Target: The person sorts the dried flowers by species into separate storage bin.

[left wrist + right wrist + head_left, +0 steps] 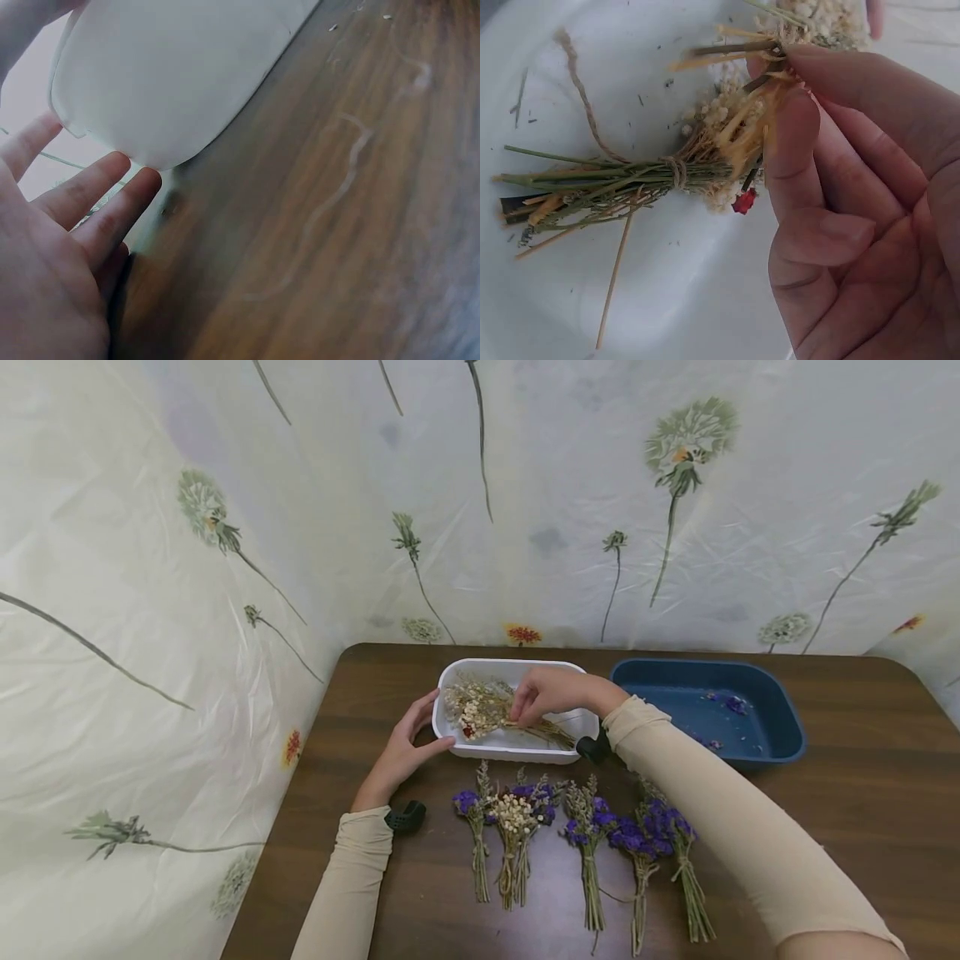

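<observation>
My right hand (551,693) reaches into the white tub (517,757) and pinches a small bunch of dried flowers (821,19) by its stems between thumb and fingers. Beneath it, another dried bunch (630,176), tied with twine, lies in the tub; it has cream blossoms and a small red flower (744,201). At the tub's left end, my left hand (405,747) rests with fairly straight fingers against the outside and the thumb by the near rim. The left wrist view shows those fingertips (146,180) touching the tub's wall.
In front of the tub, several tied bunches of purple (588,835) and cream dried flowers (513,814) lie in a row on the brown table (427,893). A blue tub (787,727) with loose purple petals stands at the right. Patterned sheeting (525,568) hangs behind the table.
</observation>
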Demonstrator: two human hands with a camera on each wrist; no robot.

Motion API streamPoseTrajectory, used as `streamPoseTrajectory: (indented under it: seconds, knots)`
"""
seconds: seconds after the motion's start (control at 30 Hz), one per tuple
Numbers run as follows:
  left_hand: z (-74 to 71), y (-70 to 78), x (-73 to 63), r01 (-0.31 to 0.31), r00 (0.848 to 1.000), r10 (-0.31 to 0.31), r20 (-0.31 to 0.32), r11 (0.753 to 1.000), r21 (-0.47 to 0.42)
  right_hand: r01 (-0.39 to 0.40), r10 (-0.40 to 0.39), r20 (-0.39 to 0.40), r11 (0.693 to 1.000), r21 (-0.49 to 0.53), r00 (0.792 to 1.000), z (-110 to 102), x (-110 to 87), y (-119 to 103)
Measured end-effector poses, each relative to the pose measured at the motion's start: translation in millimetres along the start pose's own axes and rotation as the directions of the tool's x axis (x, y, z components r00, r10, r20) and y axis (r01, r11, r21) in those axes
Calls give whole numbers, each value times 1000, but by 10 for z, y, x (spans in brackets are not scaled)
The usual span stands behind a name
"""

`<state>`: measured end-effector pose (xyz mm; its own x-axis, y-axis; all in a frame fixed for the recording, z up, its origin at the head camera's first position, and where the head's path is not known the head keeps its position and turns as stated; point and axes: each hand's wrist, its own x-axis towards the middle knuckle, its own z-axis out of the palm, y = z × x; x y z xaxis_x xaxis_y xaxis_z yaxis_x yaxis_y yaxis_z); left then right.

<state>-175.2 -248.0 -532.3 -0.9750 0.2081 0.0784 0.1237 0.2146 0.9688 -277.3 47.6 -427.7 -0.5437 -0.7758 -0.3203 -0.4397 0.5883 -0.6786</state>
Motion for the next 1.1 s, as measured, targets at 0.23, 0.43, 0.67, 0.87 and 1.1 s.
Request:
streamPoseTrajectory:
  seconds: [0.23,0.43,0.67,0.87,1.1]
  knots:
    - [6,11,8,1,1000,-1,1,1000,7,-47,46,42,999,21,998,-33,70,-94]
    - [5,-8,1,-5,1000,5,5,1000,2,-78,78,62,997,-9,995,-6,142,-90]
    - [3,-2,-2,3,1000,-3,9,1000,5,-104,105,62,994,-11,993,65,190,-131]
    - [5,12,-1,12,1000,-12,5,1000,14,-118,118,67,993,-8,991,119,234,-151]
    - [2,6,1,17,1000,-17,6,1000,8,-129,131,77,991,-25,988,154,247,-186]
